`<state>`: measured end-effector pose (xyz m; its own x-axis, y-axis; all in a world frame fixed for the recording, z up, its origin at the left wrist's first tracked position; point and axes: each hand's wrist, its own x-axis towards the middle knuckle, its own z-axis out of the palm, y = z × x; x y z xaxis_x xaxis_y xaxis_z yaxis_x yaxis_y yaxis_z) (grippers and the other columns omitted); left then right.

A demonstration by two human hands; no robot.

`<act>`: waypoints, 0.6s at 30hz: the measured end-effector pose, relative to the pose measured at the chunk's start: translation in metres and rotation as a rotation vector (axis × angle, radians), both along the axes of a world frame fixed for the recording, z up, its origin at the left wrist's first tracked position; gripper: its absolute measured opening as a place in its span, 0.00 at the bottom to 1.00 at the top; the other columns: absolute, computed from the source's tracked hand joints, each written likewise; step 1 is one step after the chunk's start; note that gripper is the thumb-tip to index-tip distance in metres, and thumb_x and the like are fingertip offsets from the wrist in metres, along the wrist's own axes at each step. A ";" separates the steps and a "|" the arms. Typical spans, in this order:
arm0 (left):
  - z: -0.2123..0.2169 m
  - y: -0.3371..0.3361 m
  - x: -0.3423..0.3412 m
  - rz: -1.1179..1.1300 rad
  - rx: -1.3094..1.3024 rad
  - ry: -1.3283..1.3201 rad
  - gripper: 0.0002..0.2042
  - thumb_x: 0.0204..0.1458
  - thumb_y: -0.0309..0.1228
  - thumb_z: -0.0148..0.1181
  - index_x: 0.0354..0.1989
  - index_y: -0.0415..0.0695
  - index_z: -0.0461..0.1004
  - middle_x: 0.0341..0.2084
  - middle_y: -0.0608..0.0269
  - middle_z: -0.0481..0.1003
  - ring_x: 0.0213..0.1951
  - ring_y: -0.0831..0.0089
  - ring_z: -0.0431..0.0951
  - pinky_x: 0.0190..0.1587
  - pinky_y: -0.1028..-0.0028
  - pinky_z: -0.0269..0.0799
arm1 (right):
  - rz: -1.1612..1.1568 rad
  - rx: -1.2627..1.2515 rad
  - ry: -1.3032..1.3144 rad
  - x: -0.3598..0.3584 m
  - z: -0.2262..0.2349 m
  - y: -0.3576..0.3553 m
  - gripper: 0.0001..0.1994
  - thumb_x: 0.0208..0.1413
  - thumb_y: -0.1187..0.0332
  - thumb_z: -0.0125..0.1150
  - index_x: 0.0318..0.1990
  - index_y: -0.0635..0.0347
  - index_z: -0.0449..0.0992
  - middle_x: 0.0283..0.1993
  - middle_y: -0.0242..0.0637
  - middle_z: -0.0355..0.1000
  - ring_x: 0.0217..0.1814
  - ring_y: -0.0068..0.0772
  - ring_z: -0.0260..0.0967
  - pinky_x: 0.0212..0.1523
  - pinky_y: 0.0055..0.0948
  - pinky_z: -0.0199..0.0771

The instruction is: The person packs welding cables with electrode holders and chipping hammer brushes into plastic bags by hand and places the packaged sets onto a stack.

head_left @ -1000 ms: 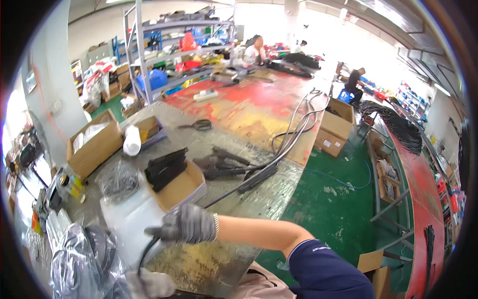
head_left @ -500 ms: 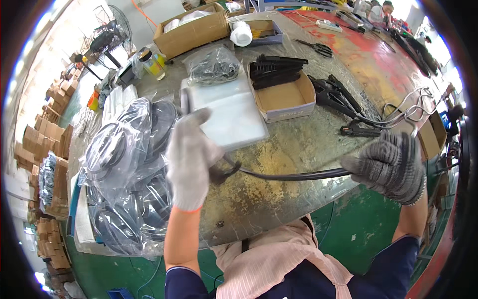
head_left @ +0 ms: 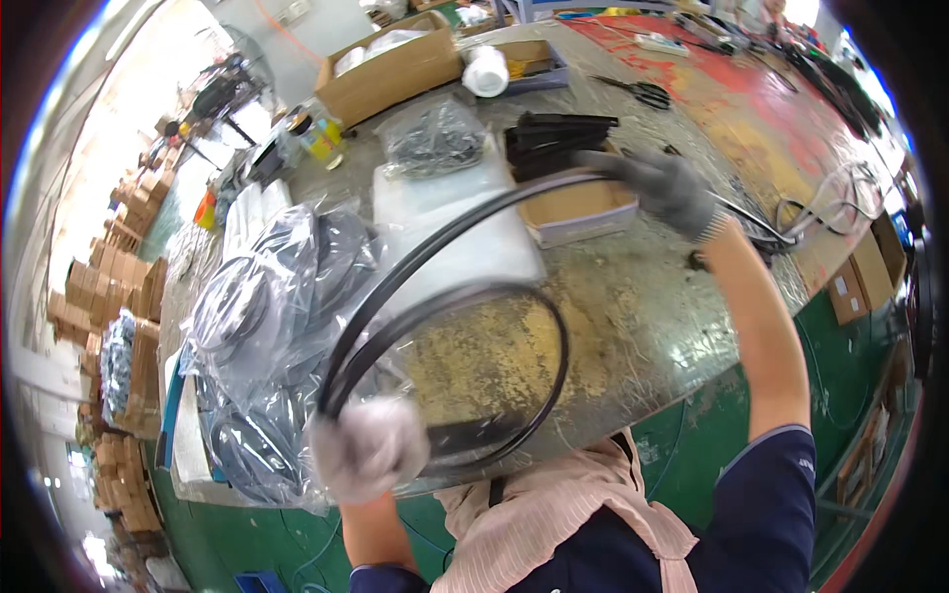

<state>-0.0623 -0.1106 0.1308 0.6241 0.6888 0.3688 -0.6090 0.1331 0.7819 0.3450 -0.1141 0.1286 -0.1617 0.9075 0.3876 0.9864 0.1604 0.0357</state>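
Observation:
A black cable (head_left: 435,242) bends in wide loops over the near part of the worktable. My left hand (head_left: 368,450), in a white glove and blurred by motion, is closed around the gathered strands at the lower left of the loops. Farther off to the right, my right hand (head_left: 672,188) in a grey knitted glove grips the upper stretch of the same cable, above a small open carton (head_left: 578,212). One loop hangs low by the table's front edge. Clear bags of coiled black cable (head_left: 237,306) lie just left of my left hand.
Flat plastic bags (head_left: 465,242) are stacked mid-table, with a bagged dark bundle (head_left: 435,138) on top. Black parts (head_left: 559,138) fill the small carton's far side. Scissors (head_left: 638,91), a large carton (head_left: 390,74) and a white roll (head_left: 485,71) stand farther back. Grey cords (head_left: 840,203) lie right.
My right hand has swung up and left from the table's right side, drawing the cable into a raised arc. My left hand has dropped toward the front edge, and loops now show between them.

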 end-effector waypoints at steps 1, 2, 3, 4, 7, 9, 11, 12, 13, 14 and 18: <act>0.000 0.000 -0.020 -0.159 0.068 -0.290 0.23 0.63 0.52 0.43 0.25 0.44 0.63 0.07 0.73 0.62 0.06 0.81 0.56 0.09 0.79 0.49 | 0.179 0.214 -0.068 0.069 -0.043 -0.017 0.27 0.59 0.70 0.51 0.67 0.45 0.61 0.50 0.31 0.74 0.43 0.39 0.76 0.42 0.32 0.79; 0.004 -0.004 -0.049 -0.004 0.029 -0.290 0.22 0.64 0.50 0.42 0.24 0.46 0.62 0.05 0.75 0.59 0.05 0.83 0.52 0.08 0.80 0.46 | -0.189 -0.099 0.329 0.110 -0.056 -0.056 0.27 0.58 0.72 0.53 0.66 0.50 0.62 0.55 0.39 0.72 0.56 0.39 0.70 0.55 0.36 0.72; 0.011 -0.007 -0.066 0.114 -0.016 -0.315 0.20 0.65 0.48 0.42 0.24 0.48 0.61 0.03 0.78 0.57 0.03 0.85 0.49 0.06 0.81 0.43 | -0.253 0.006 -0.286 0.202 -0.113 -0.124 0.22 0.59 0.74 0.53 0.62 0.57 0.67 0.58 0.43 0.70 0.62 0.39 0.66 0.60 0.34 0.66; 0.017 -0.008 -0.072 0.146 -0.020 -0.271 0.20 0.66 0.47 0.41 0.23 0.49 0.61 0.03 0.78 0.55 0.03 0.85 0.47 0.06 0.81 0.40 | -0.361 0.033 0.450 0.227 -0.136 -0.160 0.19 0.61 0.74 0.51 0.61 0.60 0.68 0.59 0.41 0.70 0.61 0.41 0.66 0.62 0.29 0.63; 0.013 0.005 -0.067 0.135 -0.011 -0.187 0.20 0.66 0.46 0.40 0.22 0.50 0.61 0.02 0.79 0.52 0.03 0.84 0.43 0.08 0.80 0.36 | -0.231 -0.012 0.950 0.226 -0.108 -0.200 0.17 0.59 0.71 0.56 0.56 0.57 0.74 0.40 0.41 0.72 0.47 0.39 0.71 0.51 0.30 0.69; 0.017 0.015 -0.041 0.224 -0.072 -0.076 0.20 0.66 0.45 0.41 0.24 0.48 0.66 0.04 0.79 0.52 0.06 0.85 0.46 0.09 0.80 0.39 | -0.330 -0.176 0.136 0.097 -0.023 -0.142 0.13 0.55 0.67 0.62 0.49 0.51 0.78 0.32 0.35 0.69 0.37 0.36 0.71 0.40 0.32 0.70; 0.025 0.029 -0.021 0.303 -0.159 0.025 0.20 0.66 0.46 0.41 0.31 0.45 0.72 0.06 0.78 0.53 0.09 0.84 0.50 0.13 0.77 0.47 | -0.205 -0.088 -0.090 0.033 0.033 -0.138 0.12 0.52 0.65 0.63 0.45 0.48 0.80 0.31 0.30 0.70 0.34 0.34 0.70 0.36 0.32 0.68; 0.026 0.036 -0.015 0.326 -0.112 0.104 0.20 0.66 0.46 0.43 0.34 0.43 0.73 0.07 0.77 0.55 0.10 0.83 0.53 0.15 0.76 0.51 | -0.062 0.009 -0.309 0.006 0.053 -0.132 0.10 0.50 0.63 0.65 0.41 0.44 0.81 0.29 0.26 0.70 0.31 0.32 0.70 0.32 0.32 0.66; 0.026 0.044 -0.007 0.335 -0.072 0.175 0.20 0.65 0.46 0.45 0.37 0.42 0.74 0.07 0.77 0.56 0.11 0.82 0.55 0.18 0.75 0.55 | 0.064 0.014 -0.336 -0.018 0.076 -0.131 0.13 0.45 0.63 0.66 0.42 0.42 0.81 0.30 0.25 0.70 0.33 0.31 0.70 0.34 0.34 0.66; 0.028 0.055 0.030 0.310 -0.111 0.215 0.20 0.65 0.47 0.46 0.35 0.42 0.73 0.07 0.77 0.55 0.11 0.83 0.54 0.20 0.76 0.54 | 0.078 -0.026 -0.409 -0.044 0.111 -0.158 0.16 0.41 0.63 0.68 0.42 0.39 0.81 0.31 0.23 0.71 0.34 0.29 0.69 0.36 0.35 0.67; 0.038 0.039 0.060 0.437 -0.105 0.471 0.21 0.63 0.47 0.50 0.35 0.38 0.71 0.10 0.75 0.58 0.14 0.82 0.57 0.25 0.75 0.60 | 0.471 -0.149 -0.233 -0.116 0.130 -0.105 0.13 0.38 0.61 0.63 0.36 0.40 0.80 0.26 0.18 0.67 0.31 0.28 0.67 0.33 0.33 0.67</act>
